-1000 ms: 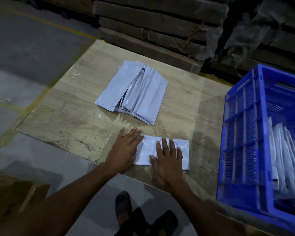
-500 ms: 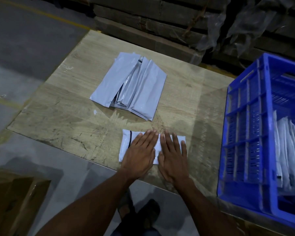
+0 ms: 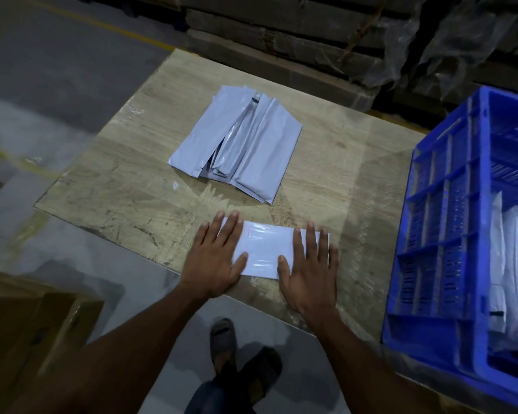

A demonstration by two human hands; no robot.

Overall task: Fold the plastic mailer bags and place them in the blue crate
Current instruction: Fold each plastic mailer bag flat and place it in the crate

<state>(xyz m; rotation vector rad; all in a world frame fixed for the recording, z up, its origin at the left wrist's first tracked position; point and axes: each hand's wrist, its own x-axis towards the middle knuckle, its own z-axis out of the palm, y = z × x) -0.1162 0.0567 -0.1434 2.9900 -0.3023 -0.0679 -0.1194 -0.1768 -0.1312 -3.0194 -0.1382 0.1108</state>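
Wooden board [image 3: 108, 186] on the floor serves as the work surface, pale grain, scuffed near its front edge. Behind it: stacked cardboard sheets [image 3: 281, 34] partly under clear plastic wrap.

Blue crate [image 3: 437, 240] sits at the board's right side, slatted walls, partly cut off by the frame edge. Inside: several white folded mailers [image 3: 509, 264] standing on edge, packed side by side against each other. Count unclear, they run out of frame.

Cardboard box [image 3: 33, 333] at lower left, on the floor, off the board. Contents can't be seen.

Pile of unfolded mailer bags [image 3: 240, 144] lies at the board's centre, grey-white, fanned and overlapping, well apart from the crate.

Folded mailer [image 3: 263, 249] lies flat near the board's front edge, long side running left-right, between the pile and the person. Not in the crate.

Left hand [image 3: 216, 258]: palm down, fingers straight and spread, pressing on the mailer's left end. Right hand [image 3: 308, 270]: same, flat with fingers extended, on the right end. Neither is curled around anything. A strip of mailer shows between the two thumbs.

Below the board edge: the person's feet in dark sandals [image 3: 245, 354] on the concrete.
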